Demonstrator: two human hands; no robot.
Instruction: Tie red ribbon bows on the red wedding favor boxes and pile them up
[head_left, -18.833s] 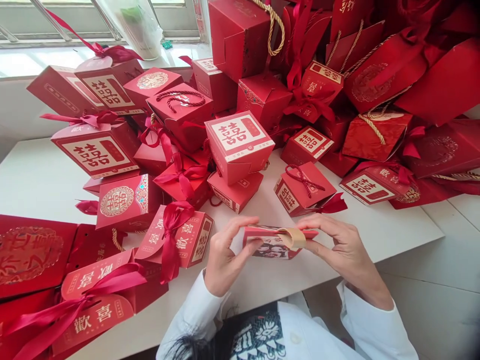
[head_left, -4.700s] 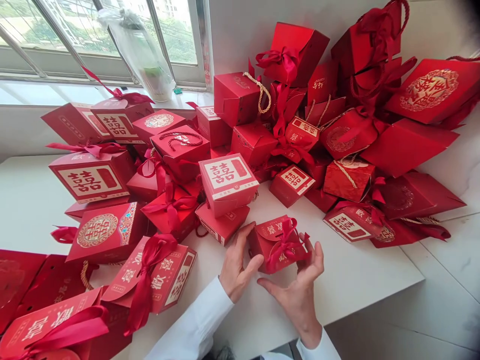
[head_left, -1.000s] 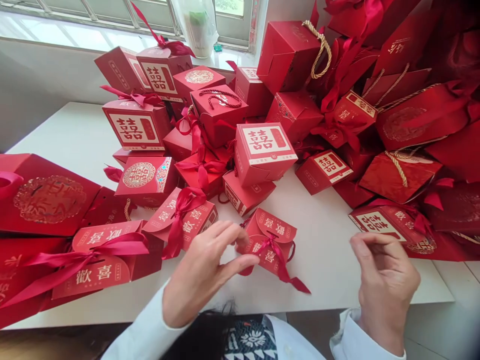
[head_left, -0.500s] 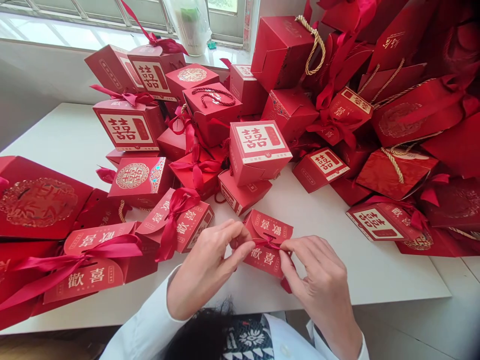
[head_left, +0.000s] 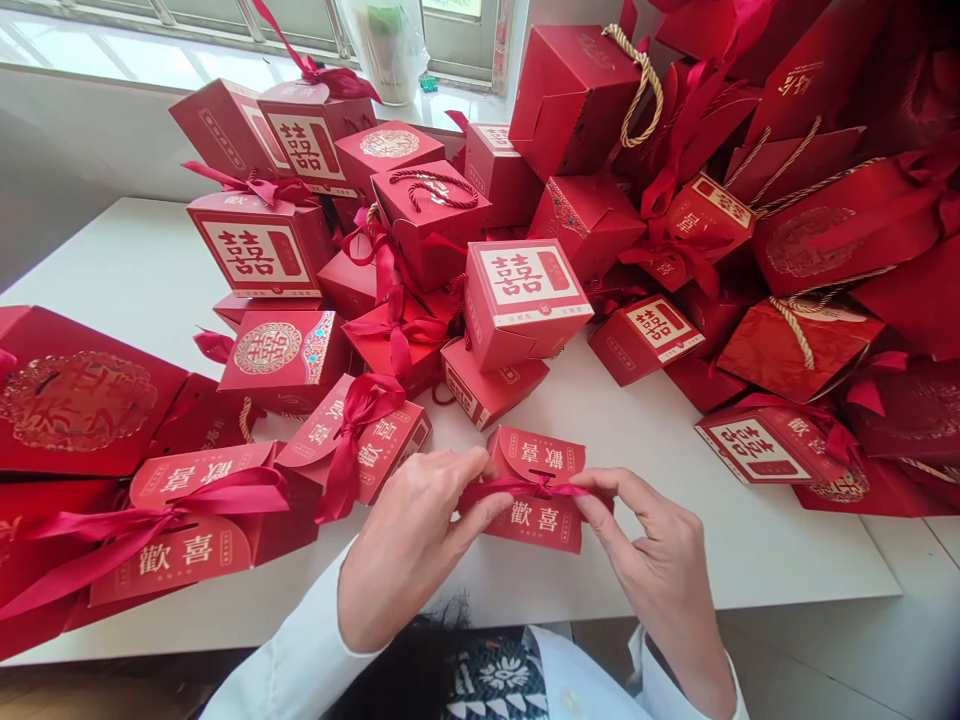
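Note:
A small red gift box (head_left: 545,520) with gold characters lies on the white table (head_left: 787,545) right in front of me. Across its top runs a dark pink ribbon (head_left: 541,487), knotted at the slot in the middle. My left hand (head_left: 416,535) pinches the ribbon on the left side of the knot, between thumb and fingers. On the right side, my right hand (head_left: 649,545) pinches the other part of the ribbon. Between the two hands the ribbon is stretched nearly straight. The ribbon's ends are mostly hidden by my fingers.
Left of my hands lie a box with a ribbon bow (head_left: 360,440) and a larger ribboned box (head_left: 180,530). Behind stand stacked red boxes (head_left: 525,300). A heap of red bags and boxes (head_left: 825,230) fills the right. A plastic-wrapped cup (head_left: 386,50) stands on the windowsill.
My right hand has moved slightly right with the ribbon. The ribbon is now drawn out tighter and straighter on both sides of the knot, and the box sits more level.

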